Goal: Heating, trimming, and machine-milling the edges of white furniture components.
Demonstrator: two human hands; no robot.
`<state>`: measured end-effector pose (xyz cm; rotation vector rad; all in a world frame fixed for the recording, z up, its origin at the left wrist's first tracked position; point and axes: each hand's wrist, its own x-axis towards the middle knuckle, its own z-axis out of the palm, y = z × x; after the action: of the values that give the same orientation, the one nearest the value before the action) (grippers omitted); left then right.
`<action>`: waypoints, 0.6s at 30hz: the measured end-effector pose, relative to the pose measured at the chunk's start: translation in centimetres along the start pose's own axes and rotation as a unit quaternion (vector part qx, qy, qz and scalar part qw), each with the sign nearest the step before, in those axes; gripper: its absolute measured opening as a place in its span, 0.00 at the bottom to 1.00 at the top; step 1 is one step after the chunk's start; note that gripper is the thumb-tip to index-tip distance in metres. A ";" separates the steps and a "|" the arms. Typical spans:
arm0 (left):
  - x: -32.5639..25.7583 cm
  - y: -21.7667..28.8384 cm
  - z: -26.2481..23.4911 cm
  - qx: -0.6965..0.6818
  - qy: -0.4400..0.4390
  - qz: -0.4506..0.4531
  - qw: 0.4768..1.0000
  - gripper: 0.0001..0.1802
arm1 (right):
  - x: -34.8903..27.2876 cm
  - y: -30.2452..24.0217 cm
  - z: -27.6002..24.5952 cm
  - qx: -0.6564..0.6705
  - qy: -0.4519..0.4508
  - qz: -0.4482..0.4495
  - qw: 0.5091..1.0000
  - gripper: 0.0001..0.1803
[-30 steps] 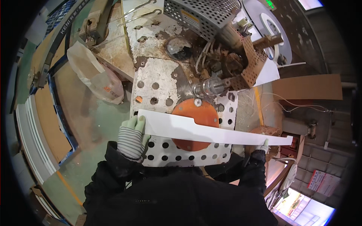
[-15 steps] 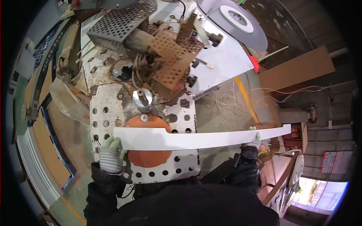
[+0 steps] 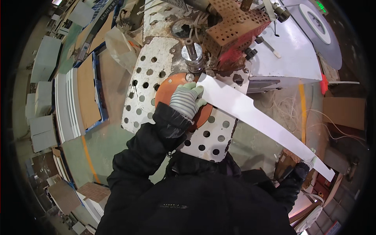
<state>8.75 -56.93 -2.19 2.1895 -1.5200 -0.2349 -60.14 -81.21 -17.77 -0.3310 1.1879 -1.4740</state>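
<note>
Head view: perforated metal table, orange disc, green workshop floor.

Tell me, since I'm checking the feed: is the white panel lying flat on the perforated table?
Partly. Its near end rests on the orange disc under the left hand; the white panel overhangs the perforated table, right hand supporting it.

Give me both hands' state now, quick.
Left hand: gloved, pressed on the near end of the white panel strip.
Right hand: gripping the strip's far end.

Smooth matt white panel (rusty perforated metal table)
</note>
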 end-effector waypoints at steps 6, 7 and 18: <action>0.6 0.0 0.4 -0.056 -0.026 -0.038 0.997 0.19 | 1.8 0.4 1.6 -0.014 0.000 0.008 1.000 0.33; 0.7 0.1 0.6 -0.058 -0.018 -0.038 0.997 0.18 | 1.5 1.0 1.8 -0.013 0.001 0.009 1.000 0.33; 1.5 0.3 0.6 -0.083 -0.029 -0.071 0.994 0.20 | 2.5 -1.1 4.5 -0.036 -0.004 0.002 0.999 0.33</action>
<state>8.81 -58.57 -2.35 2.1765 -1.3244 -0.4575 -58.07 -85.67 -15.88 -0.3824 1.2364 -1.4273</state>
